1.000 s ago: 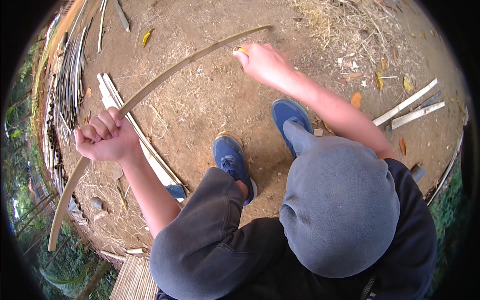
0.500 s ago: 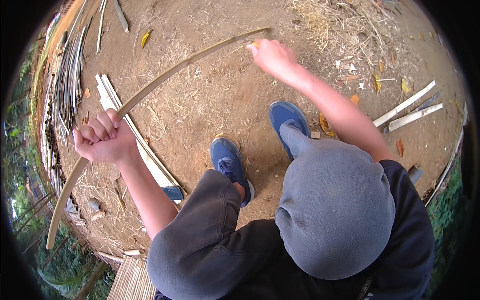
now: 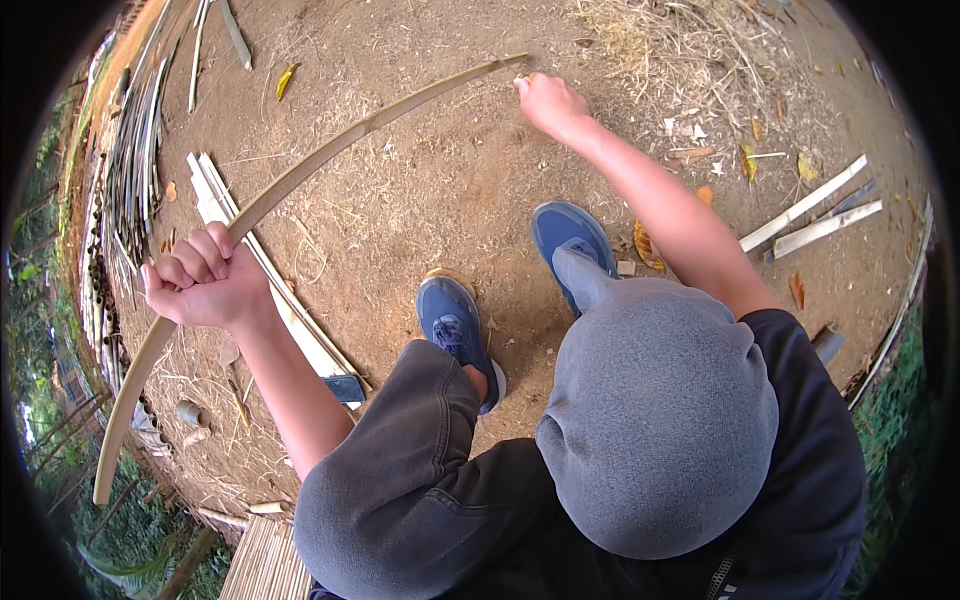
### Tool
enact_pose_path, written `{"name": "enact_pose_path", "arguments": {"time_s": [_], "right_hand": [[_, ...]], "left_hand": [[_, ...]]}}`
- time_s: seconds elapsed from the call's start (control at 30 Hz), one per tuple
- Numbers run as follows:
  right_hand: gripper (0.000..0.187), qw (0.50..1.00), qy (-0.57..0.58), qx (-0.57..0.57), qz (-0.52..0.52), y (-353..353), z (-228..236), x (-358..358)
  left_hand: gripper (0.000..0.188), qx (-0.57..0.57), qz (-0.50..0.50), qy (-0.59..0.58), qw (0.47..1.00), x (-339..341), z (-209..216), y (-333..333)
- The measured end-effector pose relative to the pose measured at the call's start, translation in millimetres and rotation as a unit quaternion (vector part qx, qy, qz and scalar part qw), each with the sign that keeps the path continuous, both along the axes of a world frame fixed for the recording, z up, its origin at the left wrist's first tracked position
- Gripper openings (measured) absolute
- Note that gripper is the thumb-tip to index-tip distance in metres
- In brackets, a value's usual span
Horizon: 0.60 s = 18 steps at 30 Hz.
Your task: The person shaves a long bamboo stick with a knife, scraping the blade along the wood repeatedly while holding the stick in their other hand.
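Note:
A long, narrow strip of what looks like split bamboo [image 3: 330, 152] runs in a curve from the lower left to the far middle. My left hand [image 3: 205, 280] is closed round it, with the near end sticking out past the little-finger side or thumb side, which I cannot tell. My right hand [image 3: 552, 103] is closed in a fist just beside the strip's far end. A small yellow-orange bit shows at its thumb; the rest of what it holds is hidden. Whether this hand touches the strip is unclear.
Pale split strips [image 3: 215, 200] lie on the dirt at left, by a dark phone [image 3: 345, 388]. Long thin poles [image 3: 140, 150] are heaped farther left. Two pale slats [image 3: 825, 230] rest at right. Dry shavings [image 3: 680, 60] cover the far right ground. My blue shoes [image 3: 450, 318] stand in the middle.
My right hand has moved slightly away from me and to the right, along the strip's far end. My left hand keeps its grip in nearly the same place.

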State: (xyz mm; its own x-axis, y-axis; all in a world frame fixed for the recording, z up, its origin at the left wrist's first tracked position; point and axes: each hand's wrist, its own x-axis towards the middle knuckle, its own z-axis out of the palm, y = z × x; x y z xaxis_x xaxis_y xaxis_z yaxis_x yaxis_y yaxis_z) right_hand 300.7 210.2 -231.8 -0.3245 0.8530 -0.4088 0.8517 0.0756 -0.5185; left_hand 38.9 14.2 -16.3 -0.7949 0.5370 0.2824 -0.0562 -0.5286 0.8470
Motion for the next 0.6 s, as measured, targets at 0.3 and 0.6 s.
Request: {"name": "enact_pose_path", "arguments": {"time_s": [0.3,0.6], "right_hand": [[0.047,0.993,-0.103,-0.038,-0.050,46,-22,32],[0.047,0.997,0.077,0.000,-0.030,13,-2,28]], "left_hand": [[0.045,0.001,-0.009,0.000,1.000,-1,3,1],[0.044,0.000,-0.015,-0.014,1.000,-7,-4,-5]]}}
